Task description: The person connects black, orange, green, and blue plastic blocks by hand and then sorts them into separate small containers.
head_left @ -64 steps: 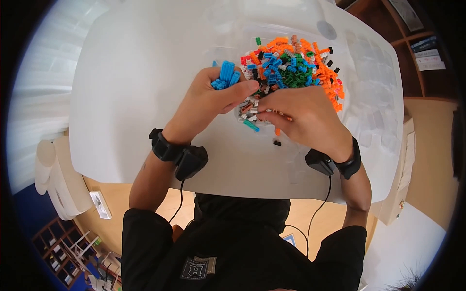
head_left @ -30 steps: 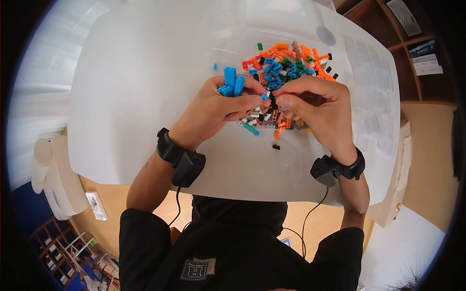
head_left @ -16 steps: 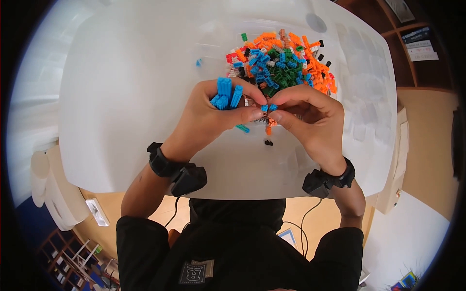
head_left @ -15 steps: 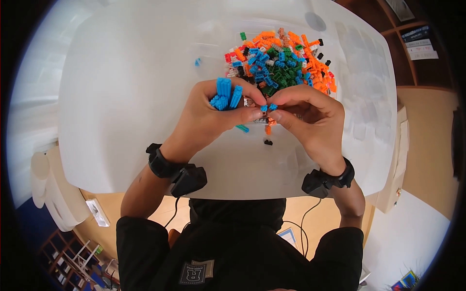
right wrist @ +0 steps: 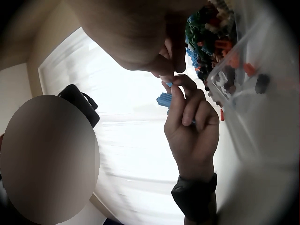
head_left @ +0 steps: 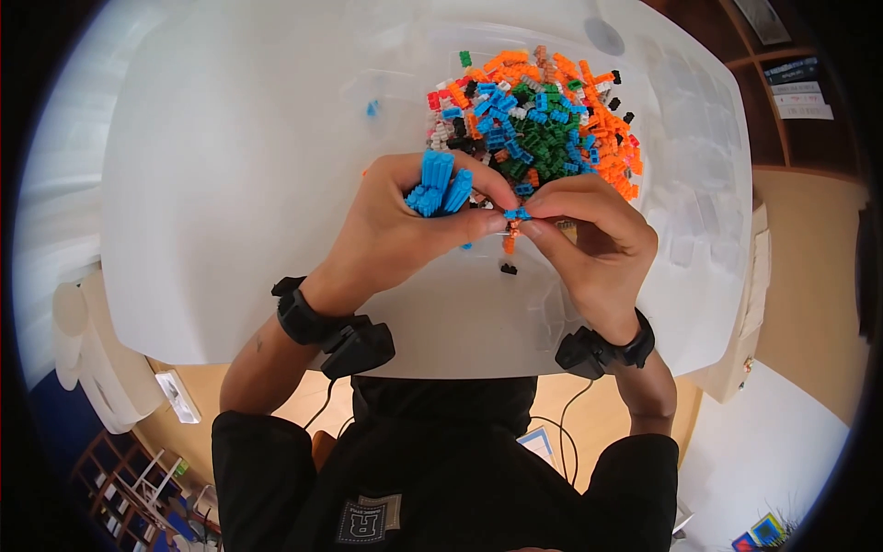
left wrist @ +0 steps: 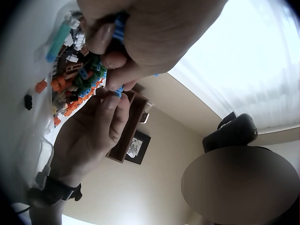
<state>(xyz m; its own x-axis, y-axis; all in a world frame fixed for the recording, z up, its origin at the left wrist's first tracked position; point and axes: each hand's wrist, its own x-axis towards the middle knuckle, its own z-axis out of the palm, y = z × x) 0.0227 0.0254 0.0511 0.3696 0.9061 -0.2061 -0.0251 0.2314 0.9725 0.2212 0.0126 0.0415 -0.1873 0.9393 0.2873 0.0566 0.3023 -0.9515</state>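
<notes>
My left hand grips a bundle of blue stacked building bricks between thumb and palm. Its thumb and index fingertip also pinch one small blue building brick. Facing it, my right hand pinches a second small blue brick by thumb and index finger. The two small bricks meet end to end between the fingertips, just in front of the loose pile. In the left wrist view, the fingers of both hands largely hide the small blue bricks. The right wrist view shows the blue bundle sticking out behind the left fingers.
A heap of mixed bricks, orange, green, blue and black, lies in a clear plastic tray beyond the hands. One black brick lies nearer on the white table. Clear plastic containers stand at the right.
The right hand came out of the pile with a small blue brick and moved to the left fingertips. The two small bricks, apart half a second ago, now meet.
</notes>
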